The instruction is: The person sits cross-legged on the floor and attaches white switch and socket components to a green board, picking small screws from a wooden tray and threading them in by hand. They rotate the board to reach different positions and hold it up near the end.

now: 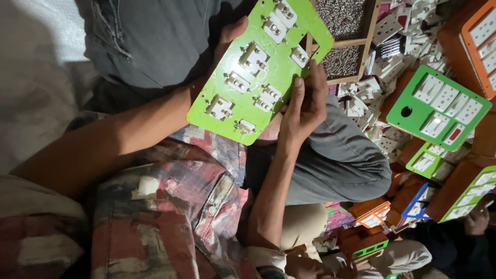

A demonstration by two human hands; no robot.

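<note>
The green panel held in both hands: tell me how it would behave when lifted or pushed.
The green panel probably stays stiff: it lies flat though the left hand and right hand grip only its edges. It looks fairly light for its size, a thin sheet. The white switch parts mounted on it may snag, so it likely would not slide smoothly.

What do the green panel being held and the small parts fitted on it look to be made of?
The green panel, held by the left hand and right hand, looks like rigid sheet, probably plastic or laminate: flat, with a glossy glare. The switch backs on it look like white moulded plastic with shiny, probably metal, screw terminals.
</note>
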